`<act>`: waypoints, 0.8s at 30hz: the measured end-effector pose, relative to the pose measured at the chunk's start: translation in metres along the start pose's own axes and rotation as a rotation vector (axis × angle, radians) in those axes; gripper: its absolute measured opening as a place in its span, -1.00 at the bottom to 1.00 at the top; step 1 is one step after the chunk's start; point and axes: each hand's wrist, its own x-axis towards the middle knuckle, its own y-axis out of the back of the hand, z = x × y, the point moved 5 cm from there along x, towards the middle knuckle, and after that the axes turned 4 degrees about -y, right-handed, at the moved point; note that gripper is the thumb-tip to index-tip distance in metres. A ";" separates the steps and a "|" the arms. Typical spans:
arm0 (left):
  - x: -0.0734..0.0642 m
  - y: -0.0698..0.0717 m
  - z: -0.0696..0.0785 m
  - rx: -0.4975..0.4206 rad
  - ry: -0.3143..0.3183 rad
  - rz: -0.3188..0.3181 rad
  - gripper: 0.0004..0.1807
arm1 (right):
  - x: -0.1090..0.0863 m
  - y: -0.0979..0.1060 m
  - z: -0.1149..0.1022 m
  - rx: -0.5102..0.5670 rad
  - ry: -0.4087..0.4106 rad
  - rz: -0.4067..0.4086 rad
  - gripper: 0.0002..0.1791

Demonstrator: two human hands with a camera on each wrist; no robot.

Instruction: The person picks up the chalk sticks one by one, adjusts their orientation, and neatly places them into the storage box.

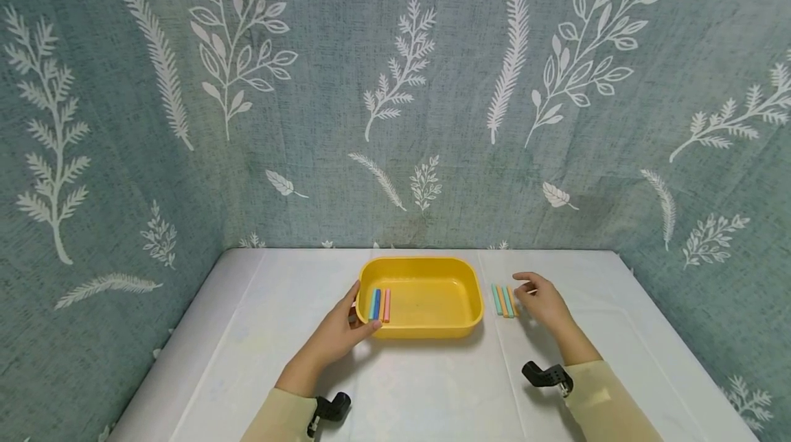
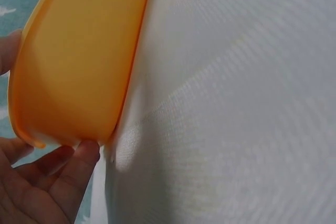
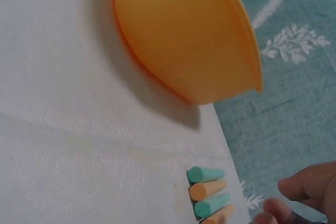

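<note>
A yellow plastic tray (image 1: pixel 426 329) stands on the table, and my left hand (image 1: pixel 339 330) grips its left end, thumb over the front rim and fingers on the outer wall. The left wrist view shows the fingertips (image 2: pixel 86 150) against that end wall. Inside the tray, at its left, several chalk sticks (image 1: pixel 378 305) lie side by side: pale green, blue and pink among them. To the right of the tray is a row of teal and orange chalk sticks (image 1: pixel 503 300). My right hand (image 1: pixel 545 301) hovers just right of this row, fingers bent loosely, nothing visible between them.
A white cloth covers the table (image 1: pixel 432 387). Green-grey fabric (image 1: pixel 321 119) with white leaf prints hangs behind and on both sides. Each wrist wears a black camera mount (image 1: pixel 546 375) over a light yellow sleeve (image 1: pixel 608 401).
</note>
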 end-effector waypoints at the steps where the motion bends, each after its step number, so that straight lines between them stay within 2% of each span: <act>1: 0.000 0.000 0.000 -0.001 0.006 0.003 0.09 | 0.001 -0.001 0.001 -0.004 -0.003 -0.010 -0.58; 13: 0.000 0.000 -0.001 0.001 0.021 0.003 0.10 | 0.009 -0.012 0.010 -0.047 -0.096 -0.159 -0.50; 24: 0.001 0.001 -0.002 0.002 0.028 0.012 0.10 | 0.021 -0.015 0.011 -0.135 -0.113 -0.207 -0.48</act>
